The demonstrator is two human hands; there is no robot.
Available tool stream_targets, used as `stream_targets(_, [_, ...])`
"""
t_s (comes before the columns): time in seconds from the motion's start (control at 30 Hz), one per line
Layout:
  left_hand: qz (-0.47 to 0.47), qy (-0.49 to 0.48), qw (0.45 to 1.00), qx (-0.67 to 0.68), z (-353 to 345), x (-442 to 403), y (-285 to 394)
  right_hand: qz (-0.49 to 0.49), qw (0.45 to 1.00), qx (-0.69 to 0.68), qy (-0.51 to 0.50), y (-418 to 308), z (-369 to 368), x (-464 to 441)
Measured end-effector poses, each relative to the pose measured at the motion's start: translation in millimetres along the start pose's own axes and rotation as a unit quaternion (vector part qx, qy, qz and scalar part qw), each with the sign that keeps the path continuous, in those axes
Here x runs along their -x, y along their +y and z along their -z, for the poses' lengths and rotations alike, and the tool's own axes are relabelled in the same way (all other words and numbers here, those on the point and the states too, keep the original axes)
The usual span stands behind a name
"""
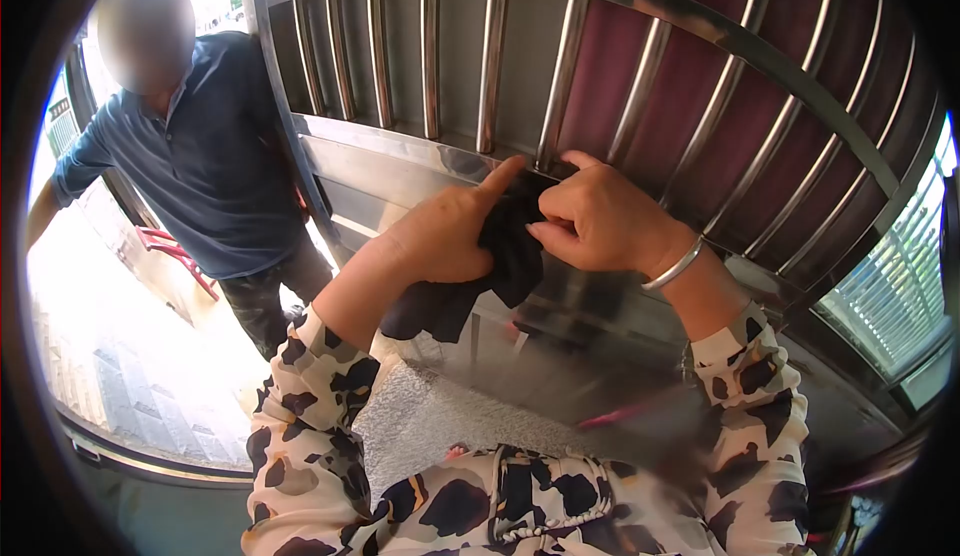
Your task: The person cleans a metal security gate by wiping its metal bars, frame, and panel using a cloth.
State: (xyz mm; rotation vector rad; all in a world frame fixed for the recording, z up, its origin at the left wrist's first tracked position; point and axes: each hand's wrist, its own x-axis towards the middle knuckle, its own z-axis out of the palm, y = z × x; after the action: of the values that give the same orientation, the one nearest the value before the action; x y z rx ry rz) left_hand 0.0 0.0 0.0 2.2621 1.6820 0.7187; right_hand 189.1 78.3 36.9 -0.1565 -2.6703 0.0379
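Note:
A crumpled black cloth hangs in front of me against the lower rail of a metal gate with bars. My left hand grips the cloth from its left side, index finger stretched along the rail. Close by on the right, my right hand has its fingers curled at the cloth's edge, its thumb tip against the cloth and its index finger reaching to the rail. A silver bangle circles my right wrist. The polished metal rail runs behind both hands, with upright metal bars rising from it.
A person in a dark blue shirt stands at the left, beside the gate's edge, by a bright doorway. Red metal legs show behind them. Below my hands lies a grey textured surface. A slatted window is at the right.

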Motion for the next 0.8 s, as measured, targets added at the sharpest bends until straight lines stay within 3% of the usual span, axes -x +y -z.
stream_targets(0.07, [-0.003, -0.002, 0.999, 0.034, -8, 0, 5, -0.004, 0.998, 0.003, -0.059, 1, 7, 6])
stream_targets(0.3, [-0.011, 0.0, 0.999, 0.047, 2, 1, -15, -0.04, 0.995, -0.009, -0.096, -2, 0, -18])
stream_targets(0.37, [-0.018, 0.001, 0.997, 0.071, 1, 1, -17, -0.126, 0.982, -0.095, -0.104, -5, 0, -21])
stream_targets(0.5, [-0.041, 0.021, 0.994, 0.096, -5, 2, -21, -0.092, 0.992, -0.067, -0.051, -2, -6, -22])
stream_targets(0.57, [-0.033, 0.035, 0.996, 0.075, -8, 2, -22, -0.027, 0.999, 0.012, -0.037, 1, -13, -18])
stream_targets(0.67, [-0.035, 0.041, 0.996, 0.074, -10, 1, -23, 0.018, 1.0, 0.007, -0.022, 4, -8, -18])
stream_targets(0.8, [-0.008, 0.018, 0.997, 0.081, -4, 3, -17, -0.066, 0.992, -0.03, -0.1, -33, 27, 4])
